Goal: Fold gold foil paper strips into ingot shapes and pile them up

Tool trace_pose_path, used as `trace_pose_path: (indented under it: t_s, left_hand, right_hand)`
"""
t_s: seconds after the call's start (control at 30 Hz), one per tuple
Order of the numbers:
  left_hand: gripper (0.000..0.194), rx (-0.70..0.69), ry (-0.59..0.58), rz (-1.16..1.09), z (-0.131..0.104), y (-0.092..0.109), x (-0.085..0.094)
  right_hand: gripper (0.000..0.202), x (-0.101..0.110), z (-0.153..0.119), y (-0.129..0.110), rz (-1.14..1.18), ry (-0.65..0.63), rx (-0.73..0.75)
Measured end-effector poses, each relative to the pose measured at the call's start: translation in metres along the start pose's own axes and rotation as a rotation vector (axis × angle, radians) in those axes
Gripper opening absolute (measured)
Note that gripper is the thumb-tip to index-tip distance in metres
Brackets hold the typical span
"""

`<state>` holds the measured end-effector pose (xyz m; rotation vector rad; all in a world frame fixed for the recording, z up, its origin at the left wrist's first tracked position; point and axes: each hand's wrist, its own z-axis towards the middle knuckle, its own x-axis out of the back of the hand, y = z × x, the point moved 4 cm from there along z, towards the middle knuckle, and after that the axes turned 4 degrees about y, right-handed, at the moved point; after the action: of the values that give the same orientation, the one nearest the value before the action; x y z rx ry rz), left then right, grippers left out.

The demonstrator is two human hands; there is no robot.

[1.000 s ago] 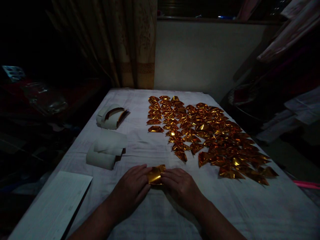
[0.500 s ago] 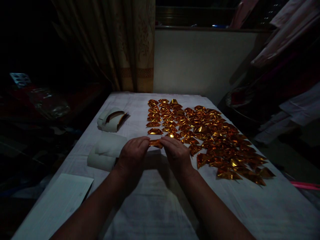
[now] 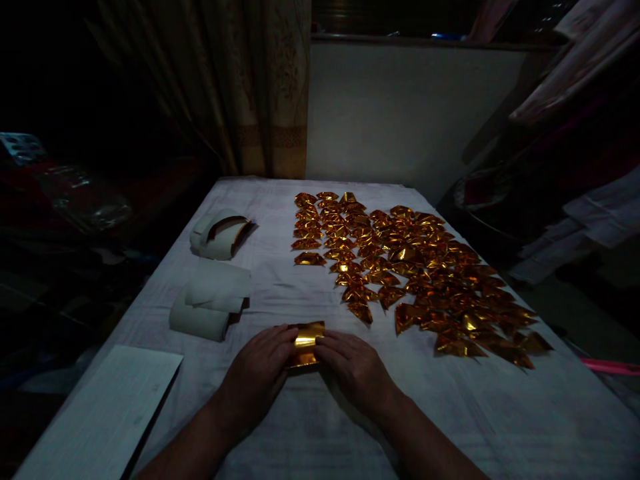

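Observation:
A shiny gold foil paper [image 3: 307, 343], bent into a curve, is held between my two hands low over the middle of the table. My left hand [image 3: 265, 363] grips its left side with the fingers together. On the right side, my right hand [image 3: 353, 367] holds it the same way; both thumbs are hidden. Beyond and to the right lie many folded gold foil pieces [image 3: 410, 257], pointed at their ends, in loose rows and a denser heap. One folded piece [image 3: 360, 311] rests just past my right hand.
Curled pale sheets [image 3: 215, 297] lie left of my hands, with a curled pale sheet with a dark inner side [image 3: 225, 237] farther back. A flat white pad [image 3: 107, 407] sits at the left edge. The table [image 3: 270, 207] has a white cloth; a curtain [image 3: 273, 100] hangs behind.
Both hands have come nearer to me with the foil paper, which now shows a wider bright face. The folded piece past my right hand, earlier hidden, is now visible.

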<state>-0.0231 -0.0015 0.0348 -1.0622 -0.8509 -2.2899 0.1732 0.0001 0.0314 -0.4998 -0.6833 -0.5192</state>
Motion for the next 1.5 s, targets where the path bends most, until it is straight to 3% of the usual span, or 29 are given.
trace_pose_path:
  t_s: [0.13, 0.33, 0.43, 0.53, 0.67, 0.77, 0.87, 1.07, 1.3, 1.5]
  left_hand:
    - [0.042, 0.114, 0.004, -0.104, 0.003, -0.011, 0.005]
    - [0.024, 0.425, 0.044, -0.443, 0.013, -0.020, 0.001]
    - [0.020, 0.508, 0.040, -0.581, 0.020, -0.017, 0.000]
    - [0.022, 0.441, 0.016, -0.582, 0.029, -0.016, 0.001]
    - [0.030, 0.225, -0.033, -0.428, 0.036, -0.019, 0.002]
    - [0.031, 0.032, -0.094, -0.290, 0.035, -0.018, 0.000]
    - [0.027, -0.065, -0.153, -0.201, 0.027, -0.016, -0.003]
    - [0.030, 0.024, -0.232, -0.109, 0.007, -0.010, -0.003]
    - [0.013, 0.048, -0.140, -0.032, 0.012, 0.010, -0.005]
    - [0.023, 0.126, -0.143, -0.022, 0.011, 0.011, -0.006]
  right_hand:
    - [0.022, 0.001, 0.007, 0.002, 0.128, 0.022, -0.109]
    - [0.029, 0.000, 0.005, 0.005, 0.261, 0.114, -0.251]
    - [0.028, 0.003, 0.006, 0.006, 0.285, 0.150, -0.286]
    - [0.029, 0.007, 0.009, 0.006, 0.247, 0.173, -0.243]
    - [0.032, 0.010, 0.011, 0.007, 0.146, 0.178, -0.099]
    - [0.026, 0.009, 0.012, 0.006, 0.158, 0.087, -0.064]
    - [0.023, 0.005, 0.011, 0.005, 0.184, -0.029, -0.095]
    - [0.027, 0.002, 0.006, 0.001, 0.113, -0.085, -0.108]
    - [0.018, 0.001, 0.004, -0.002, 0.060, -0.117, -0.099]
    - [0.015, 0.003, 0.004, 0.000, 0.070, -0.100, -0.121]
